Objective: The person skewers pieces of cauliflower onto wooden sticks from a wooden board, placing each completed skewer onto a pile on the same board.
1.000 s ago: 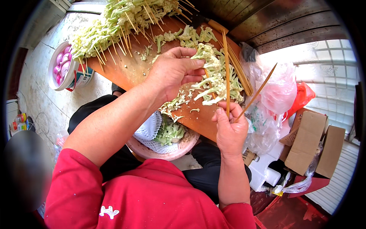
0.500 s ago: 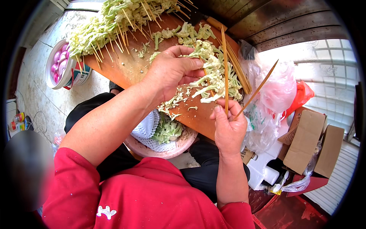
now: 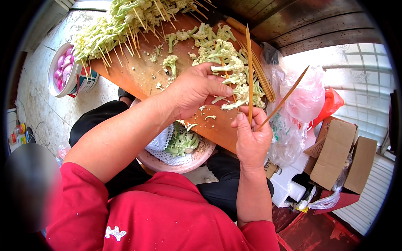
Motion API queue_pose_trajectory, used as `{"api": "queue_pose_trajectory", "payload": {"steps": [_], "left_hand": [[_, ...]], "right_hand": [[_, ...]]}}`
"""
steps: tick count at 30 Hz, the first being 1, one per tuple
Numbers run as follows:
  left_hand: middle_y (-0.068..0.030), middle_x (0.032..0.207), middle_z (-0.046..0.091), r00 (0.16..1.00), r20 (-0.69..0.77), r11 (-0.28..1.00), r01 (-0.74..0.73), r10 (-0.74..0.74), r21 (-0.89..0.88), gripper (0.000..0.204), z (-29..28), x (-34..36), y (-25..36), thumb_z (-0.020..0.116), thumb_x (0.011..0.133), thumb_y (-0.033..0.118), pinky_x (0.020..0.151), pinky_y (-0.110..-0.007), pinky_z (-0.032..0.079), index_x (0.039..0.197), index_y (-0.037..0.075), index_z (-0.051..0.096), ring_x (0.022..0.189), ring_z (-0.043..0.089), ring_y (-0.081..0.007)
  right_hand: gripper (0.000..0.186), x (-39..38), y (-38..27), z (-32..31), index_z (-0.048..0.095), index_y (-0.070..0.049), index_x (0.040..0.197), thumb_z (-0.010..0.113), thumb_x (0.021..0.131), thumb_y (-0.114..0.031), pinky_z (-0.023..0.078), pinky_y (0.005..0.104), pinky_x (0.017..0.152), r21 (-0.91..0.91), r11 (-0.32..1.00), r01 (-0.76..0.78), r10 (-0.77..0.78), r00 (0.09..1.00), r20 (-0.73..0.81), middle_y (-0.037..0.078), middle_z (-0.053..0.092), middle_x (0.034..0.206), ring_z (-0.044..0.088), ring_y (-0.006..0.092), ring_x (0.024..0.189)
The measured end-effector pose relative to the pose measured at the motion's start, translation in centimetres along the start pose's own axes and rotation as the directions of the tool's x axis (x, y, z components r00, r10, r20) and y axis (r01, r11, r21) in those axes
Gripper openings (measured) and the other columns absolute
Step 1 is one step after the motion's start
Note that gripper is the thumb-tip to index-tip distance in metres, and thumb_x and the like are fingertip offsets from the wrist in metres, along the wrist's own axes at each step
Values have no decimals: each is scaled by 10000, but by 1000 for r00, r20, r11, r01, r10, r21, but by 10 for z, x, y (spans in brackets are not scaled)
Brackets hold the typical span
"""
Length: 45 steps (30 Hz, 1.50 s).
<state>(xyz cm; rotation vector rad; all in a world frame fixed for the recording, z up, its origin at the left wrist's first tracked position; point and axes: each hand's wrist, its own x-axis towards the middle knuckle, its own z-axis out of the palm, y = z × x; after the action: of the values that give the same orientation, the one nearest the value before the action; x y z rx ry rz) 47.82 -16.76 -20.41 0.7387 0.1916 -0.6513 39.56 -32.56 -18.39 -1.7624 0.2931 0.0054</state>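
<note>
The left hand (image 3: 203, 90) has shifted down toward the near edge of the board (image 3: 136, 77), covering most of the cauliflower crumbs (image 3: 187, 124) there. Farther up the board, a floret (image 3: 170, 64) once partly hidden now shows clear.

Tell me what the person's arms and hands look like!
The left hand and right hand wear no gloves. Both forearms are bare, with plain red sleeves ending near the elbows. I see no watch or bracelet.
</note>
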Motion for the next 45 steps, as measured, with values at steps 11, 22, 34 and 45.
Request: {"api": "queue_pose_trajectory", "payload": {"steps": [11,22,34,45], "left_hand": [[-72,1127,518,990,-137,974,22,10,228,632,7,-10,-10,745,662,-14,725,-260,486,1222,54,460,1041,515,-149],[-82,1110,543,989,-137,973,-17,50,229,570,1,-11,-10,726,725,68,748,-277,494,1218,14,446,1008,549,-169],[-46,903,629,985,-162,993,67,-51,93,265,-10,-16,-1,669,805,101,736,-282,493,1033,50,544,795,628,-150],[-45,945,593,977,-213,998,-13,27,65,336,-9,-18,14,666,797,140,708,-266,470,1077,51,503,822,614,-154]], "right_hand": [[115,-2,4,5,543,11,980,564,869,-11,449,195,608,-23,997,71,-70,997,37,23,585,751,567,70,670],[108,0,5,8,533,20,968,563,868,-5,458,201,611,-2,994,106,-106,994,18,33,581,763,574,78,668],[106,-1,0,23,533,24,957,570,866,-16,458,199,602,-43,996,84,-82,996,47,34,583,747,575,79,652],[105,13,-2,36,520,-9,988,537,892,-48,324,155,468,238,966,-101,88,994,66,37,584,720,428,28,507]]}}
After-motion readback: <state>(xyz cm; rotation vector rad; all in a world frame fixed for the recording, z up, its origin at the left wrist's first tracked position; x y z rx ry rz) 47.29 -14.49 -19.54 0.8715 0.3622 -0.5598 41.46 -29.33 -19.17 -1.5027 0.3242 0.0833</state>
